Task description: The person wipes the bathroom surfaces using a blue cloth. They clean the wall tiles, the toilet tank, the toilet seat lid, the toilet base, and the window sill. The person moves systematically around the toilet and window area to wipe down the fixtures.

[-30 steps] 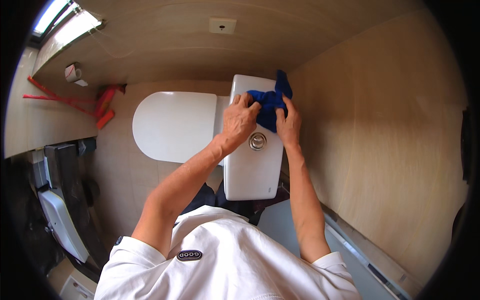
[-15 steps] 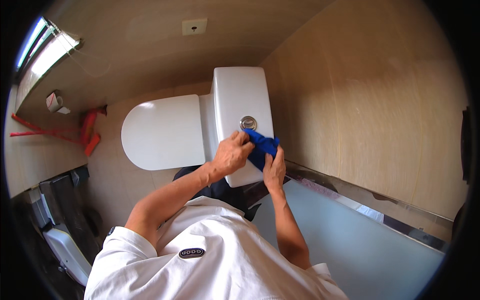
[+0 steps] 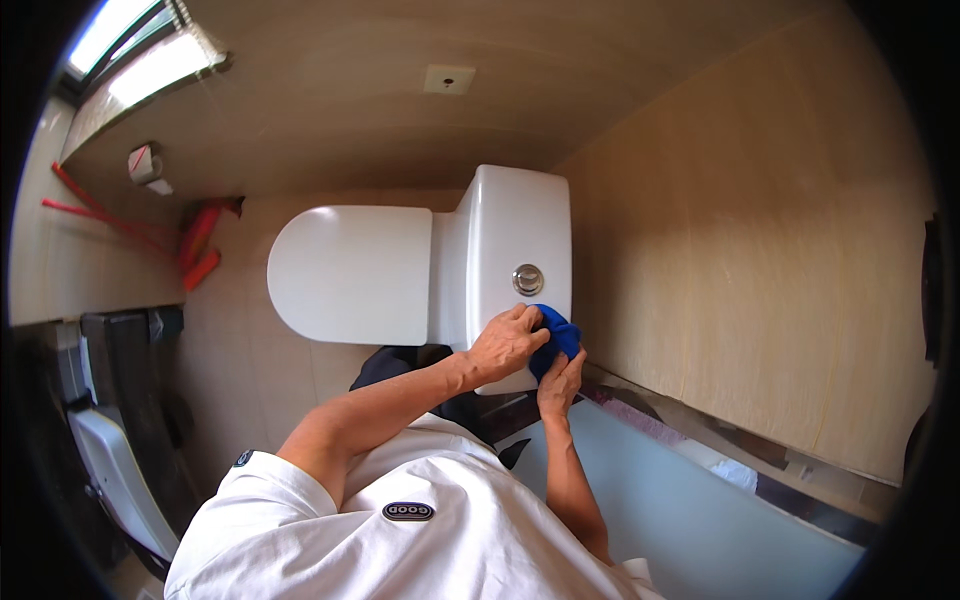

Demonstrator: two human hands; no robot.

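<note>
Over the near end of a white toilet tank (image 3: 518,220), both my hands grip a bunched blue cloth (image 3: 556,345). My left hand (image 3: 508,345) has its fingers curled on the cloth's left edge. From the near right, my right hand (image 3: 560,382) pinches the other side of it. Just beyond the cloth sits a round chrome flush button (image 3: 527,280) on the tank top. The closed toilet lid (image 3: 350,275) extends to the left of the tank. Parts of the cloth are hidden under my fingers.
A pale glass panel (image 3: 660,490) stands close on my right, with a tiled wall (image 3: 760,270) beyond the tank. Red long-handled tools (image 3: 200,245) lean at the far left below a toilet paper holder (image 3: 145,165). Dark and white furniture (image 3: 115,460) is at left.
The whole view has shifted, so the toilet appears lower and farther right. My hands and the cloth sit farther from the flush button, and the cloth looks more bunched.
</note>
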